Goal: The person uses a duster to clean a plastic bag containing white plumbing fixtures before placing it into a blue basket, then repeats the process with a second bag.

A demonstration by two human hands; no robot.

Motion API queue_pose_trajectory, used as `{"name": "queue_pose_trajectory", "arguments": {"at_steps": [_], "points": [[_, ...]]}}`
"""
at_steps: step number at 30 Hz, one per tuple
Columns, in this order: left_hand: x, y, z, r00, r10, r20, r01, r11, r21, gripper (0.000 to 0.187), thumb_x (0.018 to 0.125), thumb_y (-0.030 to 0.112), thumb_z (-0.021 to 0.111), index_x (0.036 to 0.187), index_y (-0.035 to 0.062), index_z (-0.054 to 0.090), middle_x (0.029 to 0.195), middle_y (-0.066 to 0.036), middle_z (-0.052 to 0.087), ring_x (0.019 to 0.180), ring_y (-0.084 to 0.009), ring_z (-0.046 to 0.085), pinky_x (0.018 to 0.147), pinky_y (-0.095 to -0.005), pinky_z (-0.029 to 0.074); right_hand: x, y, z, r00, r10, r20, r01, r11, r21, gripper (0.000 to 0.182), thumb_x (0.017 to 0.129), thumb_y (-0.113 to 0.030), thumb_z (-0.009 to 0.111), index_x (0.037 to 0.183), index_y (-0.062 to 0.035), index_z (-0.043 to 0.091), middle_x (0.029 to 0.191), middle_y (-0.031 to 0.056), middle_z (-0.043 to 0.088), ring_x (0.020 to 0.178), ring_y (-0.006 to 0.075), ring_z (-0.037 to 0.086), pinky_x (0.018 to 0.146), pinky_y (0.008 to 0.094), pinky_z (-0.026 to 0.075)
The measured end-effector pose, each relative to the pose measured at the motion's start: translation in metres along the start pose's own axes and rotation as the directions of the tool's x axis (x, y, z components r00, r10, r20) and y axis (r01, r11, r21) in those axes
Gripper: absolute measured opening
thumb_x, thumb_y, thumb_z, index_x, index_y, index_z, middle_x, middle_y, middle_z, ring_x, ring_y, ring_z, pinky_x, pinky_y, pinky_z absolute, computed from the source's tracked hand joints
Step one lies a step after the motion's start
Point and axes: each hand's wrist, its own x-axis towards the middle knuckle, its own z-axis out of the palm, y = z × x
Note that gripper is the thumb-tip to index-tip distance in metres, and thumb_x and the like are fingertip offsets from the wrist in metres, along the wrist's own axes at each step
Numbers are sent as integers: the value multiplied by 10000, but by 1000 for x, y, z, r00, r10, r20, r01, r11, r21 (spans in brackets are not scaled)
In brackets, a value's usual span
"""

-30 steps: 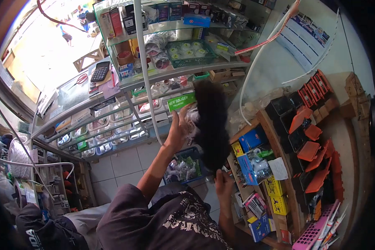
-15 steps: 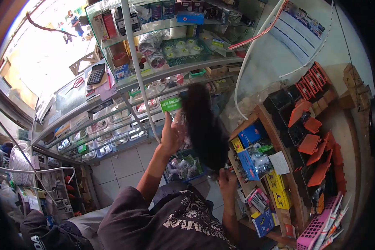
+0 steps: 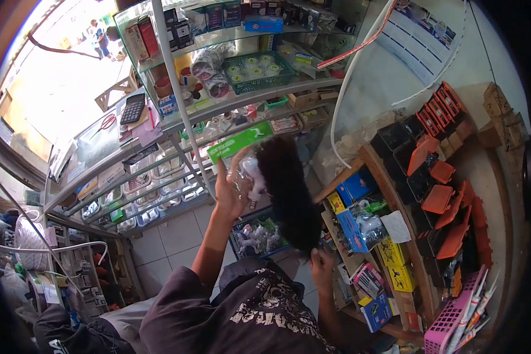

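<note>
My left hand (image 3: 232, 192) is wrapped round a clear plastic packet (image 3: 249, 176) with a green header card (image 3: 240, 140); whitish items show inside. My right hand (image 3: 321, 266), closed, grips the lower end of a fluffy black duster (image 3: 289, 194). The duster stands up and leans left, its top beside the packet and card. Whether the two touch is hard to tell. Below them a blue-rimmed basket (image 3: 269, 250) holds several small packets.
A glass display case (image 3: 212, 106) stands ahead, with a calculator (image 3: 133, 109) and scissors on its left counter. To the right are a wooden shelf (image 3: 395, 212) of boxes, black-and-orange bins (image 3: 436, 198) and a pink basket (image 3: 451, 318). A white cable hangs in front.
The packet in my left hand has turned, so more of its green card shows, and the hand has shifted slightly left. The duster's top has moved a little lower.
</note>
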Motion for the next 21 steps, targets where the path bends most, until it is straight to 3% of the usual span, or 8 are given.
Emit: {"name": "queue_pose_trajectory", "arguments": {"at_steps": [1, 2, 4, 10, 12, 16, 19, 21], "points": [[10, 6, -24, 870, 14, 492, 160, 937, -310, 687, 949, 605, 255, 1394, 97, 381, 1245, -81, 535, 945, -167, 572, 812, -296, 476, -7, 11, -3, 996, -80, -43, 79, 997, -24, 442, 949, -358, 542, 634, -61, 456, 527, -15, 368, 486, 72, 311, 469, 297, 249], [9, -5, -43, 871, 16, 490, 158, 937, -312, 687, 949, 605, 255, 1394, 97, 381, 1245, -81, 535, 945, -167, 572, 812, -296, 476, -17, 26, -4, 996, -79, -40, 79, 997, -25, 442, 949, -358, 542, 634, -61, 456, 527, -15, 368, 486, 72, 311, 469, 297, 249], [-9, -7, -1, 988, -89, -126, 77, 992, -101, 655, 956, 571, 272, 1391, 92, 380, 1225, -111, 554, 1078, -246, 558, 947, -381, 445, -30, 39, -3, 975, -28, -221, 36, 999, 31, 309, 898, -294, 613, 735, -48, 523, 628, -25, 478, 526, 56, 388, 475, 238, 298], [-34, -60, -6, 949, -303, 86, 312, 941, -133, 616, 954, 540, 299, 1343, 80, 427, 1289, -138, 528, 1186, -290, 503, 1042, -430, 362, -2, -12, 30, 926, -178, -333, 236, 961, 142, 431, 777, -307, 780, 1005, -17, 557, 787, -50, 508, 637, 48, 407, 566, 200, 334], [-42, -79, -10, 888, -437, 146, 460, 849, -260, 618, 949, 543, 321, 1337, 77, 435, 1294, -126, 529, 1199, -287, 492, 1055, -434, 343, 10, -33, 39, 923, -192, -335, 253, 956, 148, 475, 763, -313, 789, 1023, 0, 544, 825, -29, 528, 697, 51, 445, 615, 199, 359], [-50, -110, -14, 866, -482, 130, 498, 809, -313, 680, 935, 590, 323, 1371, 72, 382, 1334, -118, 496, 1241, -279, 460, 1070, -437, 321, 12, -26, 48, 897, -133, -420, 229, 956, 185, 466, 739, -262, 811, 1008, 21, 556, 854, -8, 560, 746, 71, 508, 680, 215, 422], [-54, -119, -7, 862, -473, -182, 478, 878, -18, 785, 900, 665, 314, 1407, 67, 286, 1401, -115, 412, 1300, -250, 397, 1056, -436, 335, 6, -17, 44, 924, 101, -370, -29, 980, 195, 406, 739, -207, 810, 986, 27, 589, 864, 9, 589, 740, 93, 541, 683, 238, 452], [-50, -128, -18, 879, -468, -92, 475, 875, 95, 763, 910, 649, 320, 1400, 66, 276, 1407, -116, 389, 1294, -244, 395, 1036, -438, 356, 17, -22, 47, 903, -70, -425, 126, 987, 104, 390, 742, -188, 805, 989, 33, 600, 883, 25, 606, 762, 105, 563, 698, 246, 465]]}}
